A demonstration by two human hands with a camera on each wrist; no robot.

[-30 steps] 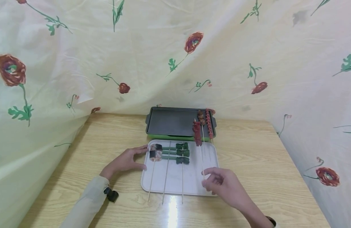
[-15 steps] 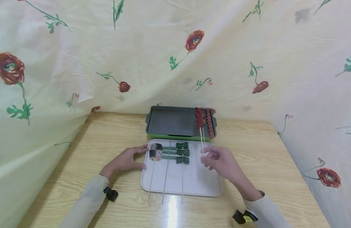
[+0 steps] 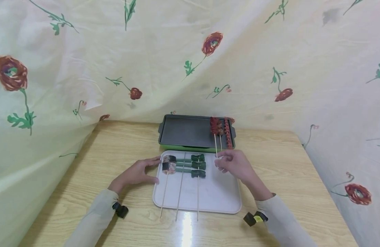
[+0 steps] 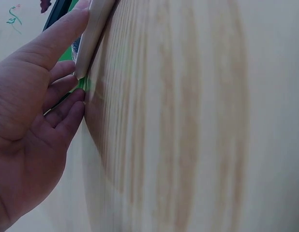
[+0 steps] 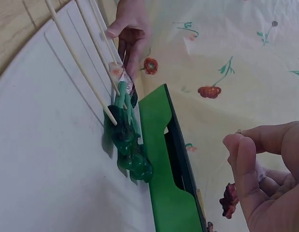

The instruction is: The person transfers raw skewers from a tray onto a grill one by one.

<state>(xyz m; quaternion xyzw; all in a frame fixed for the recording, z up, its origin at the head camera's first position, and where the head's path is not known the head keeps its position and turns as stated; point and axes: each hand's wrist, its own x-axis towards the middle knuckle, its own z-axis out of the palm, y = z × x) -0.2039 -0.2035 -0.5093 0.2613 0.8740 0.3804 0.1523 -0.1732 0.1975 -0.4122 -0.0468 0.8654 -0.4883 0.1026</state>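
My right hand (image 3: 236, 166) pinches the bare stick of a dark red meat skewer (image 3: 214, 126) between thumb and fingers. The skewer's meat end is over the right part of the black griddle (image 3: 186, 130), left of a brown-chunk skewer (image 3: 220, 127). In the right wrist view the right hand's fingertips (image 5: 232, 141) meet around the stick, with the red meat (image 5: 230, 200) behind them. At the left rim of the white tray (image 3: 220, 199), my left hand (image 3: 135, 173) touches the edge, thumb and fingers spread and fairly straight.
On the tray lie green vegetable skewers (image 3: 198, 165) and a skewer of dark-and-pink chunks (image 3: 169, 167), their sticks overhanging the front rim. A thin red skewer (image 3: 228, 133) lies at the griddle's right end. The griddle's green base adjoins the tray. Flowered cloth (image 3: 146, 61) hangs behind.
My right hand has carried the red meat skewer forward from above the tray, then slightly left beside the brown-chunk skewer over the griddle. The left hand has stayed at the tray's rim.
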